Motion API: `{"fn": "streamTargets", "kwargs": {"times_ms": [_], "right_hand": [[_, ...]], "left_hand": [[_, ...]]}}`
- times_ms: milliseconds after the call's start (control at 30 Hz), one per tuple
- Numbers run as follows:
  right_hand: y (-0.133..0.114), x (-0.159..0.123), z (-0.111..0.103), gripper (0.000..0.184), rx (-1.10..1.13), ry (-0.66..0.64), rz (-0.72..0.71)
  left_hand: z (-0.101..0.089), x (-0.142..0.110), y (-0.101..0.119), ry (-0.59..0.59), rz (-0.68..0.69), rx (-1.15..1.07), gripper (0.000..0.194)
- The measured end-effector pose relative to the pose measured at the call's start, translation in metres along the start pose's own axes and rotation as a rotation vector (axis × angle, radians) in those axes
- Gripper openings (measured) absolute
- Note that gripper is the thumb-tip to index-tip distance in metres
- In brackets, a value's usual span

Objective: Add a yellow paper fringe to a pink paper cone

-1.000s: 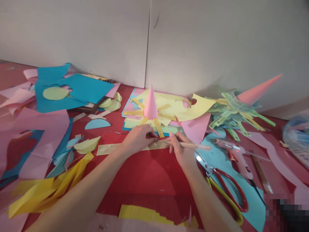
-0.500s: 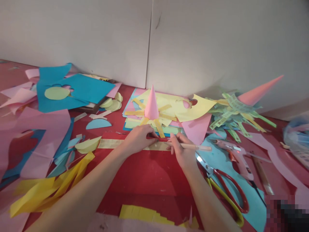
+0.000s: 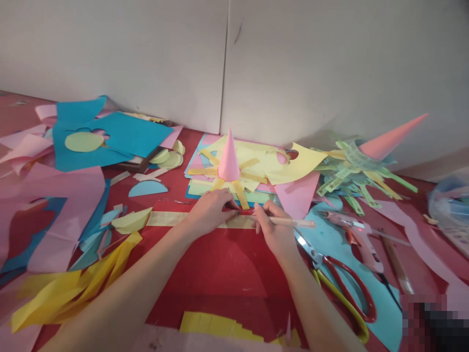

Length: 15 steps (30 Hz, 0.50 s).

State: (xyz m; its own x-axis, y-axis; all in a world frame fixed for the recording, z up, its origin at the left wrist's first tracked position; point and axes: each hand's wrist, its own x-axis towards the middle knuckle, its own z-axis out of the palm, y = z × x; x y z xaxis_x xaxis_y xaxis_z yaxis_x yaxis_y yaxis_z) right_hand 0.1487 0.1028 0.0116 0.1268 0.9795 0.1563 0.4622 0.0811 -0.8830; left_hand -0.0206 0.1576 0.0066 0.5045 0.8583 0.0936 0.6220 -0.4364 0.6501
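Observation:
My right hand (image 3: 275, 230) is closed around a thin, pale wooden stick (image 3: 302, 223) that lies almost level, one end pointing left. Facing it, my left hand (image 3: 216, 210) has thumb and fingers pinched together; whatever is between them is too small to make out. Just behind both hands stands a pink paper cone (image 3: 229, 159), upright, with yellow paper strips (image 3: 241, 194) fanning out from its base. Under my fingers runs a cream band of tape (image 3: 172, 219) across the red tabletop (image 3: 230, 264).
At right lie red-and-yellow-handled scissors (image 3: 348, 281) and a pink hot glue gun (image 3: 361, 237) on blue paper. Behind them leans a second cone (image 3: 392, 139) with green strips. Blue paper (image 3: 132, 134) and yellow strips (image 3: 84, 281) are on the left, below a white wall (image 3: 110, 54).
The stick in my right hand has shifted slightly left, and that hand with it. My left hand stays pinched in nearly the same place.

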Motion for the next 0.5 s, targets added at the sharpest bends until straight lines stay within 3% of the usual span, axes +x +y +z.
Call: {"fn": "streamTargets", "kwargs": {"times_ms": [500], "right_hand": [[0.0048,0.0004,0.0,0.039,-0.066,-0.006,-0.009]], "left_hand": [[0.0004,-0.0003,0.0012,-0.021,-0.015,0.007,0.007]]}}
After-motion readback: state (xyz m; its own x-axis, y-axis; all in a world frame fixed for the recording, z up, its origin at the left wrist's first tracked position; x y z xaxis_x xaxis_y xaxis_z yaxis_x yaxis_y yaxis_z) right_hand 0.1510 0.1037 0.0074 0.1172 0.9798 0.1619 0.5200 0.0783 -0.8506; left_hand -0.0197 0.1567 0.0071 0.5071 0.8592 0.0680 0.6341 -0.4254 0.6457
